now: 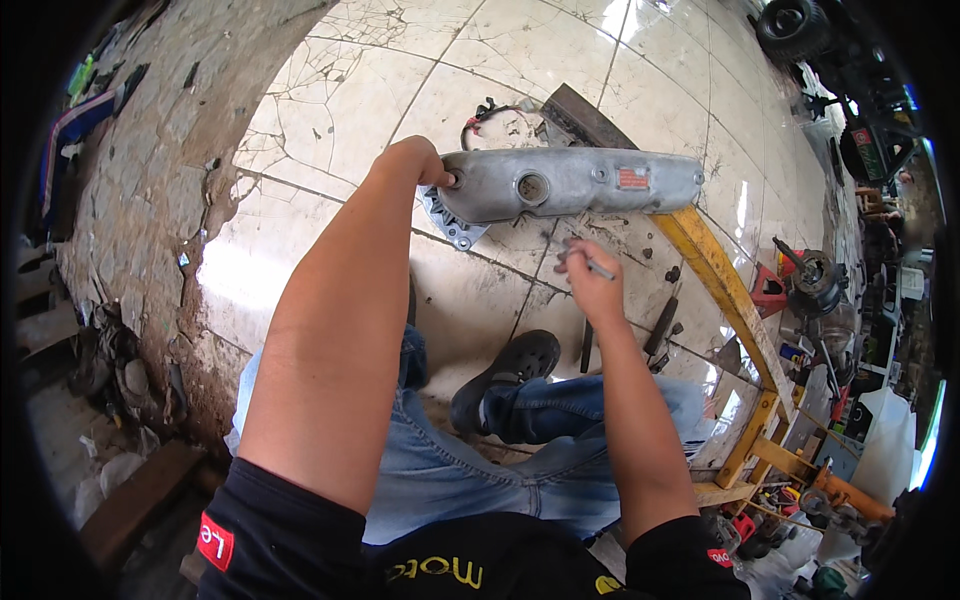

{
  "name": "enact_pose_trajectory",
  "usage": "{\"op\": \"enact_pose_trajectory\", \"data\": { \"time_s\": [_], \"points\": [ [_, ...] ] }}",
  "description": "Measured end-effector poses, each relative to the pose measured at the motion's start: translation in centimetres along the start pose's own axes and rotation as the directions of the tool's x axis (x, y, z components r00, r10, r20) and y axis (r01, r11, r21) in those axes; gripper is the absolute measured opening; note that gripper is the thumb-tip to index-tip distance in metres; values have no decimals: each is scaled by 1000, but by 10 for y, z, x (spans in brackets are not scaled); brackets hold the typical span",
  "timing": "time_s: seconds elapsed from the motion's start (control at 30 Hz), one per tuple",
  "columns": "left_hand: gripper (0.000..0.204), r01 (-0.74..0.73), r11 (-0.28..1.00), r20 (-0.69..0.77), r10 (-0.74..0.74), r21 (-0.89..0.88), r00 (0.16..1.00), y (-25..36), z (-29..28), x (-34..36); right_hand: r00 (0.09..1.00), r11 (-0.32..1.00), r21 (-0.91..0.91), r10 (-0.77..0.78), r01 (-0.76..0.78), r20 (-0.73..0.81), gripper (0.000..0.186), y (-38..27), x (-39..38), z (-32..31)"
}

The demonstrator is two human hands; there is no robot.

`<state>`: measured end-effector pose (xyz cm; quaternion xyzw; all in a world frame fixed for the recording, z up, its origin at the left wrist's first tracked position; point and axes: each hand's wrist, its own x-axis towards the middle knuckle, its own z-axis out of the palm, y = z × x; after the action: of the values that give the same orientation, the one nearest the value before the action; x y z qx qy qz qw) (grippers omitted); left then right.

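Yellow frame, perhaps wooden, on cracked tiles.

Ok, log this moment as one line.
left hand: grips end of grey metal cover | right hand: holds thin tool below cover | cover: above tiled floor

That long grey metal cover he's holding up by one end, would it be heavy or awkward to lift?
The grey metal cover looks like rigid cast metal, so it likely won't flex. Only the left hand grips its end, suggesting moderate weight. Being long, it would probably swing or tip if loosened.
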<state>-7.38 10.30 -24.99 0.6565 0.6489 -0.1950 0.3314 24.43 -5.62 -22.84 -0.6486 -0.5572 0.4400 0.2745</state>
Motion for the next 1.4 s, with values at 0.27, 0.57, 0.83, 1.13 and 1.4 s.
{"op": "enact_pose_trajectory", "data": {
  "time_s": [0.27, 0.57, 0.83, 1.13, 1.4],
  "points": [
    [70, 14, 999, 30, -16, 51, 999, 1, -6, -10, 977, 926, 349, -79, 146, -198, 30, -48, 34, -1],
    [83, 20, 1000, 45, -20, 6, 999, 4, -15, -18, 971, 903, 428, 134, -38, -197, 29, -8, -3, 3],
    [74, 7, 1000, 22, -7, 10, 1000, 0, -5, -6, 853, 859, -149, -507, 490, -123, 26, -79, 30, 47],
    [69, 23, 997, 69, -19, -69, 997, 1, -3, -8, 869, 842, -319, -485, 436, -93, 26, -65, -14, 60],
    [70, 56, 983, 10, -56, -177, 998, -6, 9, 3, 886, 826, -341, -462, 448, 44, 20, -52, -15, 66]
  ]
}}
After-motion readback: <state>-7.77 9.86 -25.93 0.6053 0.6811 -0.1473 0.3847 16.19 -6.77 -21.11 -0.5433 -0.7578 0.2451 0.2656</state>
